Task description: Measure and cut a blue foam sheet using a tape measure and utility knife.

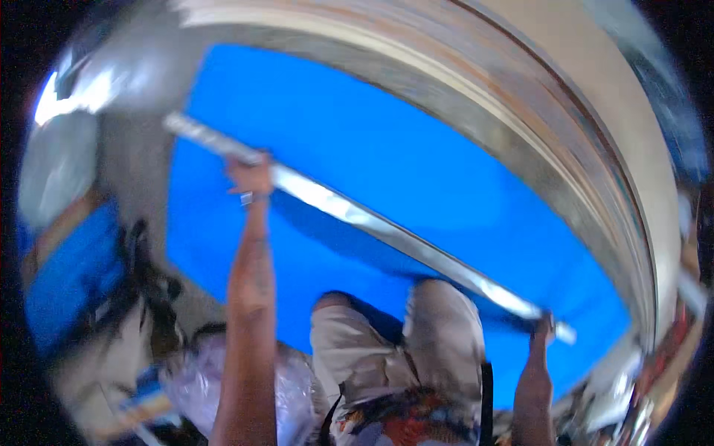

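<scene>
A long, straight, whitish bar (349, 212), shiny like metal, runs slantwise from upper left to lower right over a bright blue sheet (387, 126). My left hand (251, 177) is closed on the bar some way in from its far left end, with a band at the wrist. Close to the near right end, my right hand (544, 328) grips the same bar, its fingers partly hidden and blurred. A dark shadow falls on the sheet below the bar. My knees in light trousers (439, 320) are at the near edge of the sheet.
A clear plastic bag (294, 386) lies beside my left forearm. Dark straps or cords (145, 275) and a blue item (78, 275) are at the left. Beyond the sheet, a long stack of pale and brown boards or panels (550, 111) curves along the far right side.
</scene>
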`<state>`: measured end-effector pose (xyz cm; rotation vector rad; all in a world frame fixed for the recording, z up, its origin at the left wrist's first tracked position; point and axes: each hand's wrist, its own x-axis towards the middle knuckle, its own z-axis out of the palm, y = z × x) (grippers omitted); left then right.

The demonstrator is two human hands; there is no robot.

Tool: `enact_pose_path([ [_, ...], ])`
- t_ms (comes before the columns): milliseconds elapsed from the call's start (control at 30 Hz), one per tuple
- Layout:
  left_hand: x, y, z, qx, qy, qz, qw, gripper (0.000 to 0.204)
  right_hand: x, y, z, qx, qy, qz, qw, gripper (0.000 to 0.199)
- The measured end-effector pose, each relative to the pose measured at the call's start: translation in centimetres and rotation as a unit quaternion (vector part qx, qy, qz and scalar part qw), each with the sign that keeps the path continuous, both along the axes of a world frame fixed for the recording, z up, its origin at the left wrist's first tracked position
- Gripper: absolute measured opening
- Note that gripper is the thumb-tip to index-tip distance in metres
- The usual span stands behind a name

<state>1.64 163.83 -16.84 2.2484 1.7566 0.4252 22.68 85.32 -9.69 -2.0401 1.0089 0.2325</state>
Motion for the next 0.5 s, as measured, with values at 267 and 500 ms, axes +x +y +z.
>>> enact_pose_path([
  [267,-1.1,0.7,5.4,-0.073,0.015,0.143,0.987,0.095,0.5,-2.1,-4.1,-0.009,0.022,-0.023,0.999,0.058],
  [500,-1.5,0.0,4.6,-0.064,-0.005,0.144,0.988,0.094,1.1,0.7,-1.8,-0.019,0.024,-0.022,0.999,0.071],
])
